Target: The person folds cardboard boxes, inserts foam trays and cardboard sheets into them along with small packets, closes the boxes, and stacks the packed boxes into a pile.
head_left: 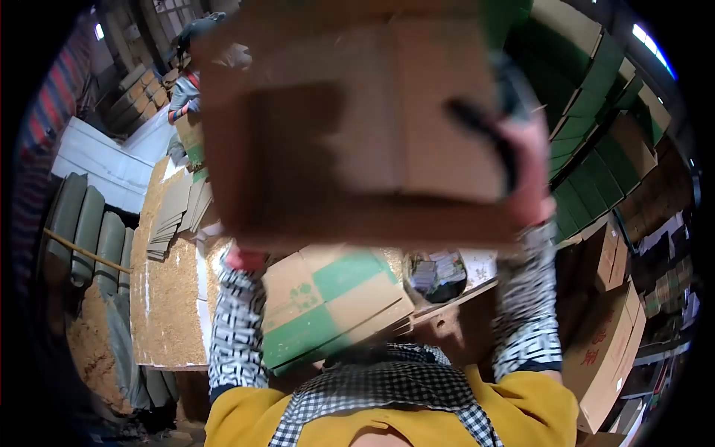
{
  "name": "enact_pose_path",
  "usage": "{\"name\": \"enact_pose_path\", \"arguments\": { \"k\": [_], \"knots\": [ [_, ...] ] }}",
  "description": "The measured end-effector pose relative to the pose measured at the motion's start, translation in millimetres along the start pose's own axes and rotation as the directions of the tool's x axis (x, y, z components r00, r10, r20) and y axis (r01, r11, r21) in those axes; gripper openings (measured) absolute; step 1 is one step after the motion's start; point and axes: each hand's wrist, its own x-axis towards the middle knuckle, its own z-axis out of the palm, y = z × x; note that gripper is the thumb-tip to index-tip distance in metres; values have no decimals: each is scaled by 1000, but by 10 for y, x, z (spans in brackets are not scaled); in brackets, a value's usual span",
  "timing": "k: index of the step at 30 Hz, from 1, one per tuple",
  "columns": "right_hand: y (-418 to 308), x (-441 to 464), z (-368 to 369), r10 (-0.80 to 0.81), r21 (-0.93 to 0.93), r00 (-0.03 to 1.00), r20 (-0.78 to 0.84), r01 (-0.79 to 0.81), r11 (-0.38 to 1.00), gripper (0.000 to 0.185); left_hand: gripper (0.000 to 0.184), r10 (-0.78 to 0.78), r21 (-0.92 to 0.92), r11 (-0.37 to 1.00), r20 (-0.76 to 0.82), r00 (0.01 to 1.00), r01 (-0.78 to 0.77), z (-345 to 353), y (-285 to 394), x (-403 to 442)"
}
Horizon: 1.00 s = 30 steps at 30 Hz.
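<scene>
A large open cardboard box [365,112] is held up in front of me, its brown inside facing me and blurred by motion. My right hand [529,167] grips its right side, with a dark object that I cannot make out beside the fingers. At the box's lower left corner is my left hand [246,257], mostly hidden behind the cardboard. Below the box, flat green and brown cardboard [335,298] lies in a stack on the table. A round container [436,276] with small packets stands right of that stack.
Grainy tan material covers a surface [167,313] at the left, with grey cardboard pieces [177,212] on it. A co-worker [185,97] is at the upper left. Green boxes [596,171] are piled at the right, above a brown carton [603,357]. Grey sacks [89,231] stand far left.
</scene>
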Motion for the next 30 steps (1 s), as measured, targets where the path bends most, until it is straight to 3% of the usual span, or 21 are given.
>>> {"name": "enact_pose_path", "arguments": {
  "k": [1, 2, 3, 4, 5, 6, 7, 9, 11, 13, 16, 19, 20, 22, 23, 24, 25, 27, 28, 29, 30],
  "knots": [
    [-220, 184, -374, -18, 67, 1000, -14, 19, 998, 63, 45, -111, -404, 906, 57, 992, 125, 184, 448, 547],
    [-459, 313, -666, -104, -327, 994, -42, 85, 941, 59, 47, -187, -680, 686, 180, 966, 259, 393, 1052, 1071],
    [-626, 434, -947, -199, -668, 980, -32, 127, 733, 55, 49, -167, -691, 658, 254, 953, 300, 643, 1466, 1368],
    [-649, 532, -1270, -193, -669, 974, -115, 68, 741, 52, 51, -139, -645, 692, 321, 937, 324, 947, 1792, 1512],
    [-597, 606, -1604, -181, -662, 963, -198, 5, 750, 50, 55, -39, -552, 808, 302, 953, 208, 1369, 1845, 1422],
    [-463, 634, -2015, -176, -562, 973, -147, 64, 825, 45, 61, -43, -626, 727, 370, 928, 283, 1905, 1796, 1230],
    [-270, 629, -2355, -173, -447, 980, -94, 114, 887, 41, 72, 122, -249, 967, 258, 958, -56, 2069, 1935, 1148],
    [95, 466, -2658, -48, -311, 994, -101, 14, 950, 40, 78, -31, -413, 902, 224, 974, 123, 2227, 1982, 1115],
    [191, 302, -2497, 204, -435, 955, -217, -282, 855, 44, 85, -71, -435, 891, 149, 986, 130, 2240, 2051, 1145],
    [976, 181, -3260, 94, -744, 980, 174, 68, 665, 50, 91, -136, -465, 862, 172, 976, 202, 2196, 2090, 1115],
    [1450, 114, -3460, 143, -475, 972, -189, -218, 853, 50, 93, -272, -374, 873, 164, 948, 314, 2269, 2024, 877],
    [1708, 71, -3654, 300, -111, 814, -497, -402, 909, 50, 97, -304, -81, 946, 109, 946, 314, 1799, 2117, 741],
    [1712, -41, -4178, 185, -134, 937, -296, -233, 963, 45, 94, -300, -342, 892, 38, 953, 294, 1689, 1883, 495],
    [764, -284, -2864, -266, -565, 770, -580, -145, 812, 35, 79, -323, -174, 935, -59, 945, 308, 1098, 1478, 9],
    [577, -545, -2276, -611, -985, 787, -87, 25, 172, 40, 81, -401, 122, 907, -52, 915, 404, 769, 1239, -265],
    [570, -824, -1839, -494, -802, 853, -168, 173, 571, 39, 80, -593, 246, 764, -94, 800, 596, 504, 895, -696],
    [566, -1099, -1400, -364, -448, 898, -246, 228, 864, 38, 82, -738, 410, 545, -180, 651, 731, 256, 568, -1113],
    [1098, -1398, -341, 170, -430, 985, -2, -155, 889, 47, 89, -881, 554, 98, -338, 331, 827, -117, -72, -1916],
    [1366, -1548, 187, 416, -512, 902, 120, -303, 804, 54, 89, -958, 450, -18, -264, 114, 893, -281, -228, -2121],
    [1986, -1652, 380, 565, -574, 818, 110, -412, 708, 59, 82, -972, 410, -30, -224, 69, 911, -300, -505, -2483],
    [2716, -1809, 463, 579, -633, 816, -9, -453, 628, 59, 77, -992, 211, 101, -58, 115, 972, -312, -638, -2676]
  ]
}}
